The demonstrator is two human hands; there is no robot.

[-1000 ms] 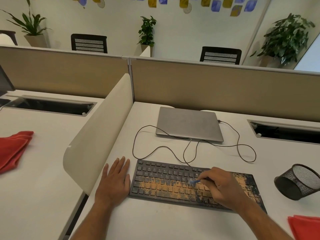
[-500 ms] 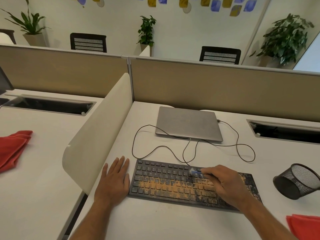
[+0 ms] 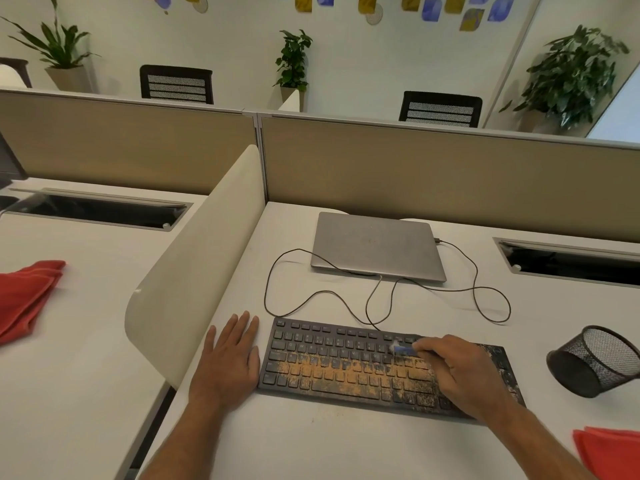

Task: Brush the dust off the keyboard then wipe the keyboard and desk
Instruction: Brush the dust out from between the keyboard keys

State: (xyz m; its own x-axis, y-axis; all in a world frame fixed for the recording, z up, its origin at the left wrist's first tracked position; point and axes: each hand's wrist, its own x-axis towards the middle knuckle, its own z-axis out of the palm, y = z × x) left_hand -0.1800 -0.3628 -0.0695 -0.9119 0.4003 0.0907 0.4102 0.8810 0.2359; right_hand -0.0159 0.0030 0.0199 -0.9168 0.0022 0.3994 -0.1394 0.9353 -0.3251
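- R hand (image 3: 460, 372): fingers curled, pinching a small blue brush (image 3: 401, 349); brush tip points to 9 o'clock and sits on the upper key rows, right of centre. Tip blurred, bristles not resolvable.
- R hand lies over the right third of the keyboard (image 3: 363, 365), hiding the keys beneath; forearm enters from 5 o'clock.
- L hand (image 3: 230, 358): fingers straight and close together, palm flat on the desk (image 3: 311, 445), holding nothing. It sits just beside the keyboard's left edge, at 9 o'clock from it; contact w/ the edge can't be told.
- Containers: black mesh cup (image 3: 597, 363) at 3 o'clock from keyboard, tipped on its side, mouth toward the 1 o'clock side; nothing seen inside.
- Keyboard: dark, flat, near front of desk, slightly skewed, right end nearer the viewer. Orange-tan dust (image 3: 332, 368) in a band over the middle and lower rows, speckled at the right end; top rows at left look mostly clean.
- Thin black cable (image 3: 346, 296) loops over the desk at 12 o'clock from keyboard.
- Closed grey laptop (image 3: 377, 245) beyond the cable, 12 o'clock, near the beige partition.
- Red cloth (image 3: 609, 452) at 4 o'clock, cut by the frame edge. Second red cloth (image 3: 24, 299) on the neighbouring desk, 9 o'clock, past the white divider (image 3: 194, 271).
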